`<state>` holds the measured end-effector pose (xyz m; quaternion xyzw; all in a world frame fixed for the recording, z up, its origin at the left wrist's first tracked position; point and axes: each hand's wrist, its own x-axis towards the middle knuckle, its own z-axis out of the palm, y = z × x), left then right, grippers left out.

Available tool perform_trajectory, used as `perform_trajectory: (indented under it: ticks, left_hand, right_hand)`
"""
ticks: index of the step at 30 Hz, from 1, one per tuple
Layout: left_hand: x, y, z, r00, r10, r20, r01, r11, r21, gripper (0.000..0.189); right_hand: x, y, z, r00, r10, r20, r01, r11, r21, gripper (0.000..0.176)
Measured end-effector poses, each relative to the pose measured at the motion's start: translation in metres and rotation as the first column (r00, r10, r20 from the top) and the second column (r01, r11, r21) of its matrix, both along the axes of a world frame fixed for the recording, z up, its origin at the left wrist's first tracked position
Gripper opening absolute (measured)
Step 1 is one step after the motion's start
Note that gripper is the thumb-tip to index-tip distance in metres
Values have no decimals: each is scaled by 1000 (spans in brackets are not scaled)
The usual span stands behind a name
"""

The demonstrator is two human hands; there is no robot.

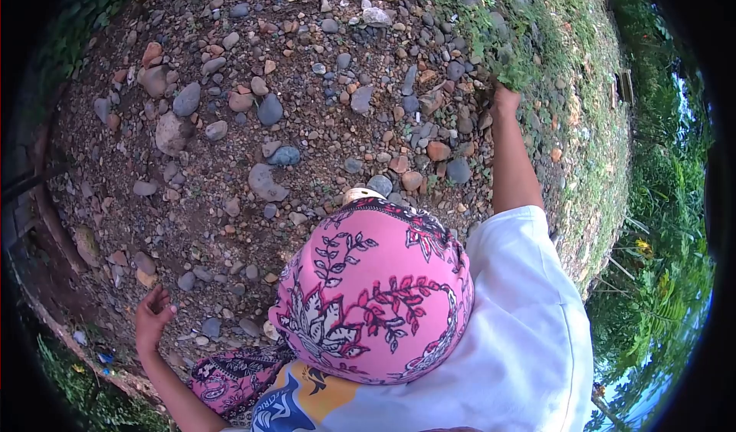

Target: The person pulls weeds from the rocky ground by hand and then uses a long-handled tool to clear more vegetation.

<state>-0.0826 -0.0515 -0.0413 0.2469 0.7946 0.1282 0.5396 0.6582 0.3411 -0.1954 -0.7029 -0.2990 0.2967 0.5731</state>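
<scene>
My right hand (504, 102) reaches out to the upper right, low over the stony ground. Its fingers are closed at the base of a leafy green weed (515, 75), and the fingertips are partly hidden by leaves and shadow. At the lower left, my left hand (155, 314) is held above the stones with its fingers loosely curled and apart, holding nothing. Beneath it lie pebbles and an orange-tan stone (146, 278).
Loose stones cover the soil, among them a large grey-brown rock (173, 133). Low green growth (571, 18) spreads along the right. Pink patterned cloth (376, 286) covers my bent knee in the middle. Taller bushes (667, 279) stand at the far right.
</scene>
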Motion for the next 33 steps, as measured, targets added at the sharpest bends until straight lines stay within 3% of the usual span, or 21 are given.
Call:
perform_trajectory:
  ticks: [1, 4, 5, 8, 9, 12, 13, 16, 17, 20, 21, 24, 25, 28, 30, 31, 33]
  left_hand:
    - [0, 0, 0, 1000, -1, 0, 1, 1000, 1, 70]
    - [0, 0, 0, 1000, -9, 4, 9, 1000, -3, 71]
    - [1, 1, 1, 1000, 5, 5, -5, 1000, -5, 71]
    - [2, 3, 2, 1000, 18, 6, -18, 1000, -3, 71]
    - [0, 3, 1, 1000, 4, 2, -4, 1000, 3, 70]
    - [1, 5, -1, 1000, -16, -1, 16, 1000, 18, 70]
    - [2, 5, 1, 1000, -18, -4, 18, 1000, 20, 69]
    - [4, 3, 6, 999, -33, -31, 34, 999, 8, 68]
    - [5, 2, 8, 999, -27, -34, 27, 1000, 7, 68]
    - [6, -6, 10, 999, -13, -40, 13, 1000, 1, 68]
    - [3, -10, 8, 999, -15, -40, 15, 1000, -3, 68]
    - [3, -10, 8, 998, -28, -52, 26, 999, -27, 69]
    - [4, -9, 9, 998, -34, -57, 32, 999, -37, 69]
    - [1, -10, 3, 999, -6, -49, 4, 999, -34, 69]
    - [5, -4, 6, 998, -8, -56, 6, 999, -35, 70]
    - [6, -2, 7, 998, -10, -59, 8, 999, -37, 70]
    - [5, -3, 6, 998, -11, -56, 9, 999, -34, 70]
  right_hand:
    - [2, -3, 6, 997, 44, -63, -38, 996, 84, 30]
    - [25, -1, 31, 984, 82, -157, -72, 995, 63, 31]
    - [4, -10, 63, 966, 110, -234, -92, 992, 84, 25]
    - [22, -9, 79, 973, 227, 47, -209, 947, -242, 21]
    - [49, -1, 63, 936, 335, 108, -260, 866, -427, 21]
    - [81, 14, 11, 807, 361, 467, -35, 819, -572, 21]
    - [49, 5, 29, 901, 304, 309, -110, 851, -514, 25]
    - [26, 12, 18, 889, 247, 384, -63, 899, -434, 30]
    - [58, 29, -18, 870, 277, 407, -45, 868, -495, 35]
    - [28, 38, -10, 715, 368, 595, 47, 823, -566, 34]
    - [42, 51, -28, 684, 424, 593, -2, 814, -580, 37]
    - [12, 59, -2, 544, 499, 674, 73, 772, -631, 42]
    - [10, 61, 1, 561, 506, 655, 86, 751, -654, 49]
    - [6, 68, 3, 512, 484, 710, 111, 782, -613, 37]
    - [50, 89, -44, 747, 319, 584, 11, 872, -490, 35]
    - [47, 88, -41, 841, 239, 485, -19, 910, -415, 35]
    - [44, 81, -33, 915, 168, 366, -113, 979, -168, 32]
